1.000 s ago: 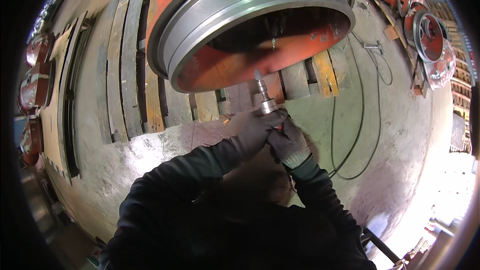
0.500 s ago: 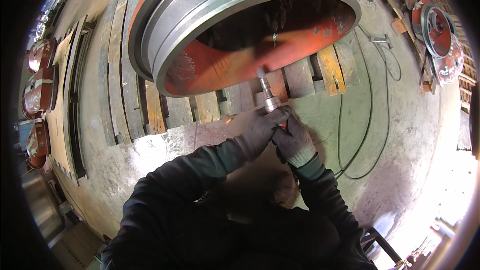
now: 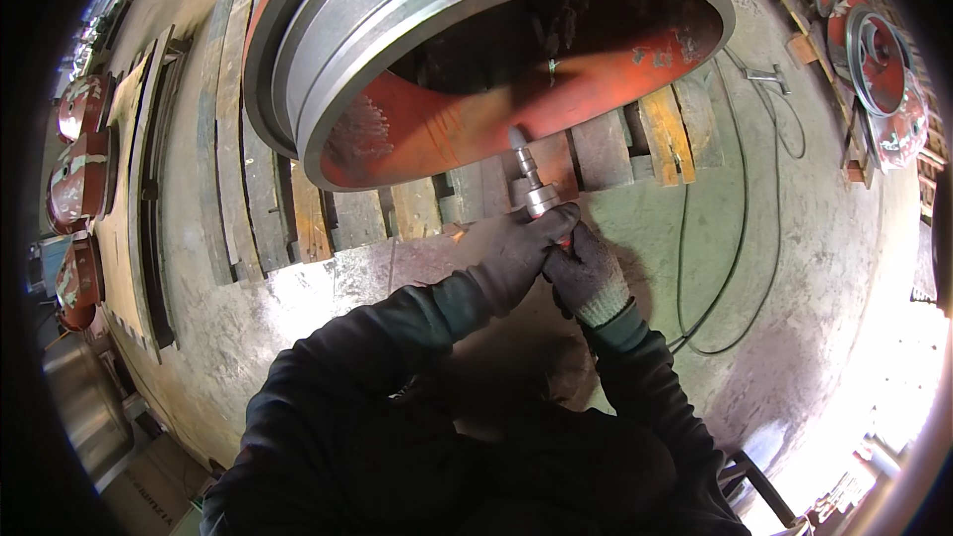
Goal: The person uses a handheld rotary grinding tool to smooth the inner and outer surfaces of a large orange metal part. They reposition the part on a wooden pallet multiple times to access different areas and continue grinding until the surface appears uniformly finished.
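Observation:
Both gloved hands are closed around a die grinder point(image 3: 542, 201) with a silver neck and a grey rounded bit. My left hand point(image 3: 518, 246) wraps its front part just behind the metal collar. Close behind it, my right hand point(image 3: 588, 278) grips the body, most of which the gloves hide. The bit points away from me, at the near inside edge of a large ring-shaped metal casting point(image 3: 338, 89). This casting has a bare machined rim and a red-painted inside; whether the bit touches it I cannot tell.
Under the casting lies a wooden pallet point(image 3: 412, 210). A black cable point(image 3: 740, 228) loops over the floor at right, near a hammer-like metal tool point(image 3: 766, 77). More red castings stand at the left point(image 3: 81, 179) and far right point(image 3: 866, 60).
The casting and pallet sit slightly differently in the picture, as the view has shifted a little. Both hands keep their hold on the die grinder, its bit still at the casting's near edge.

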`<action>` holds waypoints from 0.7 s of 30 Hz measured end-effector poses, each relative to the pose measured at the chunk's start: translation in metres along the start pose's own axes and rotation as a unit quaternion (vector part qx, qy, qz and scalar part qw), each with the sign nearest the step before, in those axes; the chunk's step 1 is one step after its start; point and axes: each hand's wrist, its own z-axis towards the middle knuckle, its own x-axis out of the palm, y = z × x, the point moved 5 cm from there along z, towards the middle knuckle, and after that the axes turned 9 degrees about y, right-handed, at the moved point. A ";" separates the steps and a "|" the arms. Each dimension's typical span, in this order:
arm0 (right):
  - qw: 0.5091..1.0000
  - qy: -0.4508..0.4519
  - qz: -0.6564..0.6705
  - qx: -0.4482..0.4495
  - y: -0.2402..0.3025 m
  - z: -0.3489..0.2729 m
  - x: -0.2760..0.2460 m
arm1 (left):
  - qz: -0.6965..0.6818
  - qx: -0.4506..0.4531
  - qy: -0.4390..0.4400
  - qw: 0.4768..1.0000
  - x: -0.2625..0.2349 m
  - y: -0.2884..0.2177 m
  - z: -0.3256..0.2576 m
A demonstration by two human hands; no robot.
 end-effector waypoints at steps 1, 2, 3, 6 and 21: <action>1.000 0.005 0.018 0.009 -0.001 0.000 0.000 | -0.003 0.006 0.001 1.000 0.000 0.000 0.001; 1.000 0.007 0.027 0.010 -0.002 0.000 0.001 | -0.007 0.012 0.003 1.000 0.001 0.001 0.002; 0.999 0.009 0.036 0.012 -0.004 0.001 0.001 | -0.008 0.018 0.004 1.000 0.000 0.001 0.004; 1.000 0.005 0.027 0.000 -0.007 0.003 0.003 | 0.000 0.029 0.006 1.000 0.000 0.002 0.006; 0.989 -0.043 0.052 -0.135 0.007 0.009 0.009 | 0.053 0.038 -0.033 0.997 -0.010 0.006 0.003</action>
